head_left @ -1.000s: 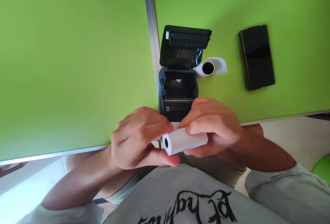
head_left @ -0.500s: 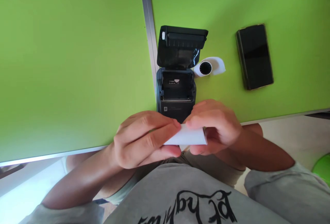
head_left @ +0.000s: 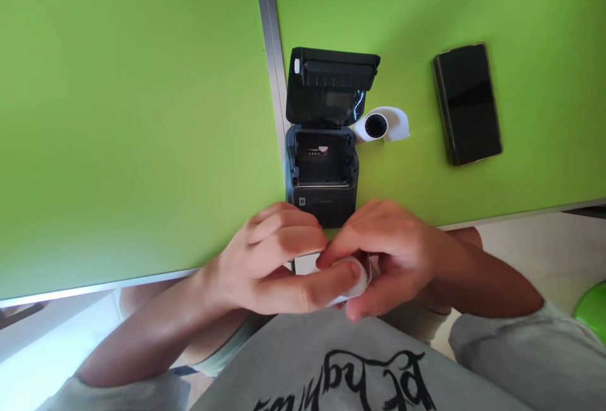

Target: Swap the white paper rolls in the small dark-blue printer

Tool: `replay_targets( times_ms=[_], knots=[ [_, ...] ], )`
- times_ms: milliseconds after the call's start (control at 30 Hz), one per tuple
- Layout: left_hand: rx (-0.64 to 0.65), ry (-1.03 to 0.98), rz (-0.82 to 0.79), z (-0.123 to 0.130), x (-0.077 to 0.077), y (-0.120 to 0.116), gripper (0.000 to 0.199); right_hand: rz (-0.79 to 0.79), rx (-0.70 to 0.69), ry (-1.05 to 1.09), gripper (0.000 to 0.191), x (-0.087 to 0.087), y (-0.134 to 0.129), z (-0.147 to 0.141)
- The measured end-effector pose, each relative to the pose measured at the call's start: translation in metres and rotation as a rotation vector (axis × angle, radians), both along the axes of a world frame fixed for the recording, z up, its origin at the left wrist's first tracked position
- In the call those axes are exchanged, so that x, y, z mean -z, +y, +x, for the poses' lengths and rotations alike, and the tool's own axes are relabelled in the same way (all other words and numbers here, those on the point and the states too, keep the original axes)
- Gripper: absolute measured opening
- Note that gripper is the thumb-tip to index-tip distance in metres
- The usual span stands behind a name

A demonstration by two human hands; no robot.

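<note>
Close to my body, just below the printer, both hands are closed around a white object (head_left: 307,264) that looks like a small box or folded paper. A rounded white end, like a paper roll (head_left: 363,279), shows at its right, under the thumb of my left hand (head_left: 279,259). The fingers of my right hand (head_left: 391,256) curl around that right end, the index fingertip resting on the white surface. Fingers hide most of it. A small black label printer (head_left: 326,209) sits at the table edge, its lid (head_left: 326,105) raised and the paper bay vacant.
Beside the printer's right side stands a white paper roll (head_left: 362,130) with a dark core and a loose tail. A black phone (head_left: 468,105) lies farther right on the green table (head_left: 142,114). A metal strip (head_left: 269,26) divides the tabletop.
Both hands have turned the white object and shifted slightly toward my body. My left thumb now lies across it, and a rounded white end has come into view at the right.
</note>
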State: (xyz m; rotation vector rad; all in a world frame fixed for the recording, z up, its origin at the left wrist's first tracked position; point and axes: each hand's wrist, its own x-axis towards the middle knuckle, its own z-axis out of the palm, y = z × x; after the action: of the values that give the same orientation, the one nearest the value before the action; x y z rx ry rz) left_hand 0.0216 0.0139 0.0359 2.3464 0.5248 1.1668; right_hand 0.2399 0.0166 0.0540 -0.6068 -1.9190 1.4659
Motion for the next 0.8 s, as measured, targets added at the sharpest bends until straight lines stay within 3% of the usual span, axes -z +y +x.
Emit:
replay_targets(
  times_ms=[200,367,500,633,800],
  knots=[
    [-0.040,-0.022,-0.024,-0.008,-0.002,-0.002,0.014,-0.268,-0.008,0.034,0.032,0.004,-0.003,0.002],
    [-0.045,-0.027,0.062,-0.009,-0.008,0.006,0.019,-0.320,-0.002,0.091,0.041,0.010,-0.009,0.000],
    [-0.100,-0.043,-0.013,-0.006,-0.006,0.008,0.033,-0.356,0.026,0.232,0.048,0.011,-0.009,-0.001],
    [-0.114,-0.040,-0.029,-0.005,-0.005,0.005,0.042,-0.298,0.003,0.191,0.045,0.010,-0.008,-0.002],
    [-0.086,-0.061,-0.138,0.001,-0.008,0.002,0.045,-0.066,0.046,0.131,0.036,0.011,-0.006,-0.005]
  ],
)
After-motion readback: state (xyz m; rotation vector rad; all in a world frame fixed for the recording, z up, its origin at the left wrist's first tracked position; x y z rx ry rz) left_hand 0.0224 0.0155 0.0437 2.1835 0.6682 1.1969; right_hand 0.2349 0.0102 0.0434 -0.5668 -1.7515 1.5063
